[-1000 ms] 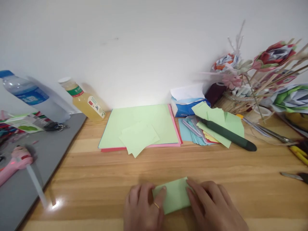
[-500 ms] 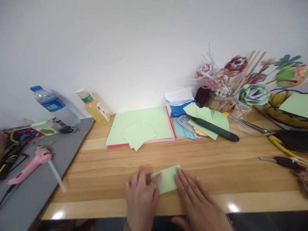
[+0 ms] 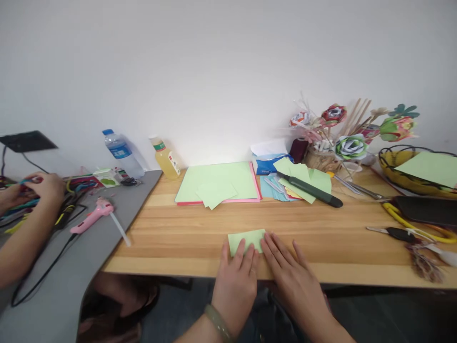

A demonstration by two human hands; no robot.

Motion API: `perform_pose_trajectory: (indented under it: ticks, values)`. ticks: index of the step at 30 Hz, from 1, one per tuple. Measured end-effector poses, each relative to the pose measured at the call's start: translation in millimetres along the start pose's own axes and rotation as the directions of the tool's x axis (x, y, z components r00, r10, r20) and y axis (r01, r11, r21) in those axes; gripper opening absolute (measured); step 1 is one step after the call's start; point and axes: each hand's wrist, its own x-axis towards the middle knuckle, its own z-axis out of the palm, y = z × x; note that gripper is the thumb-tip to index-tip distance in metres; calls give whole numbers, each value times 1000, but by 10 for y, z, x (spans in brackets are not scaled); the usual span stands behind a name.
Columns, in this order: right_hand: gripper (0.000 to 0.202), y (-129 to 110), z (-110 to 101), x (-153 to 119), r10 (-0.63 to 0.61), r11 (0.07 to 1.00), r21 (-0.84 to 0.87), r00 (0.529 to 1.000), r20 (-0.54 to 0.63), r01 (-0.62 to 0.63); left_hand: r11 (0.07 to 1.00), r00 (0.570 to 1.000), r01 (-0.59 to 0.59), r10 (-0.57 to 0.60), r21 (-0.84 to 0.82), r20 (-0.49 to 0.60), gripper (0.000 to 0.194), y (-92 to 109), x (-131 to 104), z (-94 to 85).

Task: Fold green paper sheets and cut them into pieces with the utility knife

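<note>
A small light green piece of paper (image 3: pixel 246 237), which looks folded into a rectangle, lies on the wooden table (image 3: pixel 171 233) near its front edge. On its lower part rest the stretched fingers of my left hand (image 3: pixel 238 281), with a bangle at that wrist. My right hand (image 3: pixel 291 271) lies flat, its fingertips touching the paper's right edge. Both hands are open. Behind them is a stack of coloured sheets (image 3: pixel 221 174), light green on top, with smaller green pieces (image 3: pixel 216 194) on it.
Scissors or a knife with a dark green handle (image 3: pixel 316 191) lie on paper scraps. Paper flowers (image 3: pixel 352 146) and a yellow basket (image 3: pixel 396 176) stand at right, a juice bottle (image 3: pixel 166 159) at back. On the grey table, a pink glue gun (image 3: pixel 93 216) lies near another person's hands (image 3: pixel 44 190).
My left hand has gone from bent fingers at the paper's left end to stretched fingers across it. The view has shifted left, bringing another person's arms into sight.
</note>
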Motion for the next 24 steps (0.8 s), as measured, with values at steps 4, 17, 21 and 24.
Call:
perform_pose_trajectory:
  ticks: [4, 17, 21, 24]
  values:
    - [54, 7, 6, -5, -15, 1000, -14, 1000, 0, 15, 998, 999, 48, -48, -37, 11, 29, -158, -175, -37]
    - [74, 48, 14, -34, -48, 996, -80, 999, -22, 46, 944, 968, 207, -235, -259, -85, 46, -205, -292, -75]
    - [77, 32, 11, -19, -49, 997, -68, 998, -41, 47, 936, 968, 233, -248, -264, -24, 36, -88, -105, -78]
    - [78, -4, -29, -13, -77, 996, -57, 996, -44, 74, 946, 982, 180, -160, -269, 96, 43, -97, -14, -83]
